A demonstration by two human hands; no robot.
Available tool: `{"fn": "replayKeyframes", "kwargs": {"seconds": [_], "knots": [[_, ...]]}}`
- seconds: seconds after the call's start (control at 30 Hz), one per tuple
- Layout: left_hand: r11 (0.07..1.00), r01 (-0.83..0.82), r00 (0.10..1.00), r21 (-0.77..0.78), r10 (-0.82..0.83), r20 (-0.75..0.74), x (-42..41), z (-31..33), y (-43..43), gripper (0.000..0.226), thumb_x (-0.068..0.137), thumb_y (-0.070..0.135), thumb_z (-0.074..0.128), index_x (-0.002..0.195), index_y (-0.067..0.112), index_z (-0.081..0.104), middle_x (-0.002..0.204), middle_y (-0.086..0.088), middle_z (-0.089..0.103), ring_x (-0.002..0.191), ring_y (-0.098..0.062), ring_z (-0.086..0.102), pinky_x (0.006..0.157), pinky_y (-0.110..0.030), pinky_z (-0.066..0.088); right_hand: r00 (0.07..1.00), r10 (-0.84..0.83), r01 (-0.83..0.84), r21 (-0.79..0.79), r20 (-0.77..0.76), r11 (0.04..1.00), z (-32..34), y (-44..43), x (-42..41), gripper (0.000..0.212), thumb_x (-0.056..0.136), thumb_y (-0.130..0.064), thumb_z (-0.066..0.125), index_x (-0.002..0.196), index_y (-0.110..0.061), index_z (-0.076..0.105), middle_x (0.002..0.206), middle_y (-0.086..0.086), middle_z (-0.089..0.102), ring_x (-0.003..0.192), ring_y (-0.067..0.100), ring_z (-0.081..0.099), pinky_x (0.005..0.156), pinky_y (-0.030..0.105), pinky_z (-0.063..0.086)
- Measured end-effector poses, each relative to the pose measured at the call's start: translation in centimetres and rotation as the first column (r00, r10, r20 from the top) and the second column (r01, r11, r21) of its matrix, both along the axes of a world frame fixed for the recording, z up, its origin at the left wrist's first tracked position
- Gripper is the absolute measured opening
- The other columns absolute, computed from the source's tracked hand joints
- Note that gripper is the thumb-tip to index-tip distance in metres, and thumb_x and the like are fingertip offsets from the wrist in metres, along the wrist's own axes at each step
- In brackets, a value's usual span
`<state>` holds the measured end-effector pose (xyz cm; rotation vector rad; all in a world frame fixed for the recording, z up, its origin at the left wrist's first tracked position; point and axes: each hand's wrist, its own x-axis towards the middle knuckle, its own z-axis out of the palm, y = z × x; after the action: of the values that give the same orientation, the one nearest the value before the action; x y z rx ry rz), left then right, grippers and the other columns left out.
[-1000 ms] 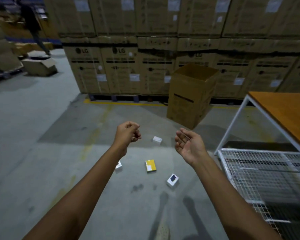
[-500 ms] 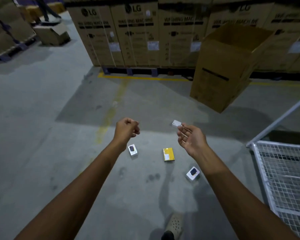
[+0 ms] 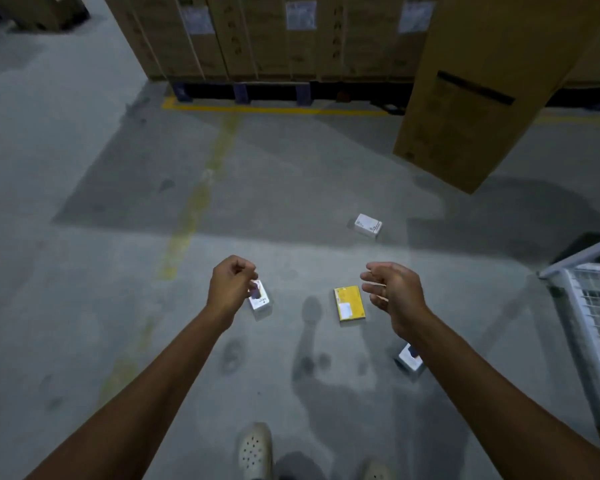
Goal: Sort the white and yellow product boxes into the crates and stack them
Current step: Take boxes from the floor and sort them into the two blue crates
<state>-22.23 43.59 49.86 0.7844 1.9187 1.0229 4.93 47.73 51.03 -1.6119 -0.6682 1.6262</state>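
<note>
A: Which step?

B: Pick-up not begun, I'd judge. Four boxes lie on the concrete floor and none is held. Tag it reach-for-first-box.

A: Hands?

B: Apart, both above the floor. Left hand is curled into a fist, with nothing in it that I can see. Right hand is loose, fingers half spread, empty.

A: Box positions, quick.

B: Yellow box lies flat between the two hands, nearer the right one. From it:
- Near white box at 9 o'clock, partly hidden behind the left knuckles.
- Far white box at 1 o'clock, well apart.
- Third white box at 4 o'clock, mostly covered by the right forearm.

A: Crates?

B: None I can name. A wire rack sits at the 3 o'clock edge and could be the drop point, but I can't tell. Tall brown carton at 1 o'clock, stacked cartons on a pallet at 12.

A: Next move?

B: My guess is bend lower. The left has to uncurl to take the near white box, and the right drops onto the yellow one. The boxes look small and light, so a pinch across the long edges should do. Keep the colours apart when loading.

A: Risk?

B: The third white box lies close to the feet, with a shoe at 6 o'clock. It's easy to kick or miss under that arm.
</note>
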Motion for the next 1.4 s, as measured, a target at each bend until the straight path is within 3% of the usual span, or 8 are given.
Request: {"fn": "replayKeyframes", "kwargs": {"seconds": [0.27, 0.47, 0.63, 0.77, 0.93, 1.23, 1.33, 1.4], "knots": [[0.986, 0.082, 0.987, -0.145, -0.101, -0.123, -5.1, -29.4, 2.3, 0.014, 0.080, 0.027, 0.055, 0.073, 0.016, 0.059, 0.083, -0.011, 0.067, 0.085, -0.035, 0.064, 0.079, -0.052, 0.055, 0.979, -0.011, 0.013, -0.006, 0.202, 1.000, -28.7, 3.2, -1.0, 0.016, 0.089, -0.004, 0.055, 0.090, -0.012, 0.068, 0.085, 0.010, 0.069, 0.062, 0.019, 0.058, 0.053, 0.021, 0.041], [0.970, 0.151, 0.934, -0.193, -0.204, -0.293, -6.3, -44.3, 5.0, 0.016, 0.086, 0.010, 0.060, 0.100, 0.009, 0.066, 0.102, -0.010, 0.067, 0.095, -0.030, 0.061, 0.082, -0.033, 0.046, 0.932, 0.035, -0.052, 0.035, 0.360, 0.998, -45.3, 5.7, -0.9, 0.009, 0.082, -0.014, 0.064, 0.088, -0.020, 0.069, 0.095, 0.010, 0.071, 0.071, 0.020, 0.059, 0.061, 0.026, 0.042], [0.945, 0.166, 0.794, -0.282, -0.298, -0.530, -9.1, -54.7, 9.1, 0.028, 0.083, 0.021, 0.062, 0.106, 0.005, 0.059, 0.108, -0.020, 0.062, 0.109, -0.041, 0.052, 0.096, -0.045, 0.040, 0.739, 0.166, -0.244, 0.030, 0.653, 0.969, -54.3, 8.2, -0.9, 0.046, 0.079, -0.036, 0.078, 0.119, -0.017, 0.063, 0.116, 0.009, 0.063, 0.108, 0.027, 0.061, 0.088, 0.034, 0.048], [0.957, 0.017, 0.763, -0.290, -0.200, -0.614, -9.7, -59.1, 11.5, 0.053, 0.086, 0.034, 0.062, 0.125, 0.004, 0.044, 0.130, -0.025, 0.042, 0.119, -0.046, 0.039, 0.097, -0.050, 0.037, 0.458, 0.314, -0.381, -0.135, 0.832, 0.914, -58.9, 9.4, -1.0, 0.078, 0.072, -0.054, 0.078, 0.136, -0.022, 0.048, 0.134, 0.013, 0.045, 0.128, 0.037, 0.041, 0.099, 0.045, 0.042], [0.952, -0.117, 0.890, -0.281, -0.024, -0.455, -10.0, -61.1, 13.3, 0.103, 0.075, 0.041, 0.081, 0.148, 0.006, 0.018, 0.143, -0.032, 0.031, 0.130, -0.051, 0.035, 0.109, -0.054, 0.032, 0.239, 0.408, -0.447, -0.273, 0.881, 0.852, -62.0, 10.2, -1.2, 0.100, 0.061, -0.060, 0.081, 0.139, -0.023, 0.031, 0.138, 0.012, 0.033, 0.128, 0.038, 0.034, 0.095, 0.049, 0.042], [0.979, -0.079, 0.966, -0.191, 0.027, -0.259, -6.6, -61.6, 15.6, 0.107, 0.075, 0.029, 0.083, 0.151, 0.004, 0.012, 0.142, -0.023, 0.044, 0.126, -0.040, 0.049, 0.101, -0.046, 0.044, 0.239, 0.408, -0.423, -0.284, 0.881, 0.860, -63.6, 10.2, -1.0, 0.109, 0.061, -0.059, 0.082, 0.145, -0.022, 0.022, 0.141, 0.015, 0.030, 0.125, 0.038, 0.036, 0.092, 0.045, 0.046], [0.986, -0.054, 0.990, -0.156, 0.073, 0.118, -2.4, -61.0, 16.3, 0.082, 0.069, 0.031, 0.085, 0.133, -0.002, 0.047, 0.118, -0.012, 0.062, 0.095, -0.027, 0.064, 0.072, -0.036, 0.054, 0.300, 0.347, -0.396, -0.215, 0.889, 0.893, -64.0, 10.3, -1.2, 0.102, 0.061, -0.054, 0.078, 0.142, -0.021, 0.026, 0.134, 0.015, 0.035, 0.121, 0.039, 0.037, 0.091, 0.043, 0.047], [0.991, -0.030, 0.865, -0.133, 0.092, 0.493, 0.4, -60.2, 16.8, 0.053, 0.078, 0.022, 0.079, 0.123, 0.003, 0.059, 0.108, -0.014, 0.069, 0.085, -0.029, 0.068, 0.065, -0.042, 0.059, 0.424, 0.304, -0.341, -0.160, 0.853, 0.926, -63.5, 10.6, -1.8, 0.101, 0.062, -0.052, 0.078, 0.143, -0.021, 0.027, 0.133, 0.016, 0.037, 0.122, 0.041, 0.037, 0.095, 0.043, 0.045]]}}
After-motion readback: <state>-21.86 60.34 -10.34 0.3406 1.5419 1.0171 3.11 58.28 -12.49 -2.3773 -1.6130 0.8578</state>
